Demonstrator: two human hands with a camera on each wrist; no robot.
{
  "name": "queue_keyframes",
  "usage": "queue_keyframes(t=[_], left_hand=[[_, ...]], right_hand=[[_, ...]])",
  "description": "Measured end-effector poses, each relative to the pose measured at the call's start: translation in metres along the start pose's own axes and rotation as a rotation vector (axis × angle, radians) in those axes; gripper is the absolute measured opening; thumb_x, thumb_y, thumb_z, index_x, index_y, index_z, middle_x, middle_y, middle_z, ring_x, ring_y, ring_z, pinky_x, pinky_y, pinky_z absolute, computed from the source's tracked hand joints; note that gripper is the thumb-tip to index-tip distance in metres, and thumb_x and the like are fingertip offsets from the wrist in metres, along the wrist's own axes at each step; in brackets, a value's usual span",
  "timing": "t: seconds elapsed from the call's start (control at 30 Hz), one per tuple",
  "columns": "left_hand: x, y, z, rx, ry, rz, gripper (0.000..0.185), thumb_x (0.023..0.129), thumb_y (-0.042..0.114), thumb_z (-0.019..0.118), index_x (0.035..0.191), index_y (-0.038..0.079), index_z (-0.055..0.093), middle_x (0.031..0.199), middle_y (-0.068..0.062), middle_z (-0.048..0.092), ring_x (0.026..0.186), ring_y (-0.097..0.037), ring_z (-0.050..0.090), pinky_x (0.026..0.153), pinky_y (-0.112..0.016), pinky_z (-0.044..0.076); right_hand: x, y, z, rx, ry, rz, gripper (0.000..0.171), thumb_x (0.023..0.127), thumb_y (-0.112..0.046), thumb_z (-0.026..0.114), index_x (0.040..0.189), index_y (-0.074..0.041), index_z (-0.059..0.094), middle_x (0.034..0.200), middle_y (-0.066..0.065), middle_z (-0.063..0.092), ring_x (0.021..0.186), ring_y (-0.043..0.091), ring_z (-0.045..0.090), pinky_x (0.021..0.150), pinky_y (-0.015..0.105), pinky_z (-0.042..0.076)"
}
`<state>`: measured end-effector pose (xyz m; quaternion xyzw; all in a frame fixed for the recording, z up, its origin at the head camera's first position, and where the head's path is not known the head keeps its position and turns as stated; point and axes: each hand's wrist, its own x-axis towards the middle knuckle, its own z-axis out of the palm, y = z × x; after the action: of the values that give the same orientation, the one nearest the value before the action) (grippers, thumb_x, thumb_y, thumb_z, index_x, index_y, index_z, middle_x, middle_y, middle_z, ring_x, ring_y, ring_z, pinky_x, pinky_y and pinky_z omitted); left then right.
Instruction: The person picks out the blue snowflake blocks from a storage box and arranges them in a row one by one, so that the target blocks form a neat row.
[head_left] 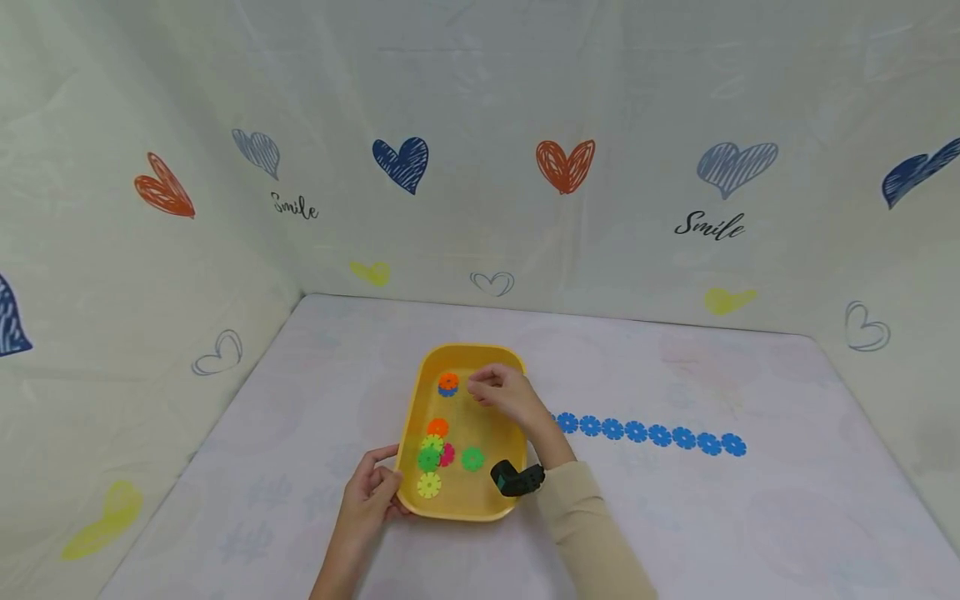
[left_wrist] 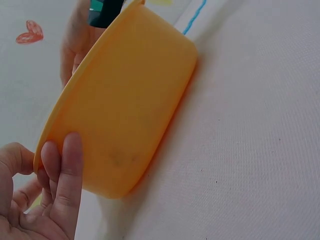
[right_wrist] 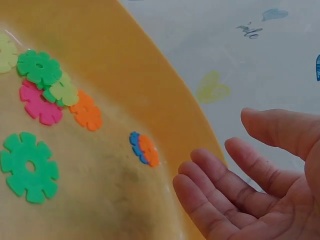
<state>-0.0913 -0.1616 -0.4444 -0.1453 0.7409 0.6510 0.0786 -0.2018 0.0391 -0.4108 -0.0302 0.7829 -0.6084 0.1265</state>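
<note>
My left hand point(head_left: 367, 492) grips the near-left rim of a yellow plastic tray point(head_left: 480, 496), thumb on top and fingers against the outer wall point(left_wrist: 120, 110). Over the far right part of the tray is my right hand point(head_left: 513, 400), its fingers loosely bent and nothing between them in the right wrist view. Closest to those fingers, an orange notched disc point(right_wrist: 148, 150) overlaps a blue notched disc point(right_wrist: 137, 147). Along the tray's left side, a pink disc point(right_wrist: 37, 107), another orange disc point(right_wrist: 86, 111) and several green and yellow ones cluster. One green disc point(head_left: 472, 458) lies apart.
Right of the tray, a row of blue notched discs point(head_left: 636, 431) runs across the white table point(head_left: 675, 525); its left end is hidden behind my right arm. A black wrist device point(head_left: 517, 478) overlaps the tray's right rim. Heart-printed sheeting point(head_left: 480, 225) stands behind the table.
</note>
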Motion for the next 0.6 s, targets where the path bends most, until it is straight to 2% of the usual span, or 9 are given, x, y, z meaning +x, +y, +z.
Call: queue_keyframes(t=[0.2, 0.43, 0.6], left_hand=[[0.001, -0.001, -0.001, 0.007, 0.000, -0.002, 0.040, 0.089, 0.006, 0.046, 0.129, 0.008, 0.041, 0.070, -0.003, 0.048, 0.054, -0.016, 0.057, 0.053, -0.025, 0.053], [0.002, -0.001, -0.001, 0.001, 0.002, -0.003, 0.039, 0.090, 0.005, 0.046, 0.128, 0.009, 0.042, 0.070, -0.003, 0.047, 0.054, -0.016, 0.056, 0.053, -0.025, 0.052], [0.001, -0.002, -0.001, -0.003, -0.010, -0.006, 0.040, 0.090, 0.007, 0.046, 0.129, 0.009, 0.040, 0.070, -0.003, 0.047, 0.055, -0.016, 0.057, 0.053, -0.025, 0.052]], right_hand=[[0.007, 0.004, 0.009, -0.053, -0.022, 0.022, 0.027, 0.085, -0.018, 0.060, 0.105, 0.001, 0.059, 0.094, 0.015, 0.061, 0.087, 0.035, 0.059, 0.078, 0.039, 0.053], [0.015, 0.011, 0.016, -0.137, -0.025, 0.071, 0.035, 0.083, -0.023, 0.063, 0.110, -0.001, 0.060, 0.102, 0.014, 0.061, 0.082, 0.023, 0.058, 0.071, 0.030, 0.051], [0.019, 0.015, 0.022, -0.145, -0.027, 0.108, 0.036, 0.080, -0.021, 0.066, 0.110, -0.001, 0.060, 0.104, 0.012, 0.061, 0.082, 0.019, 0.055, 0.072, 0.029, 0.049]])
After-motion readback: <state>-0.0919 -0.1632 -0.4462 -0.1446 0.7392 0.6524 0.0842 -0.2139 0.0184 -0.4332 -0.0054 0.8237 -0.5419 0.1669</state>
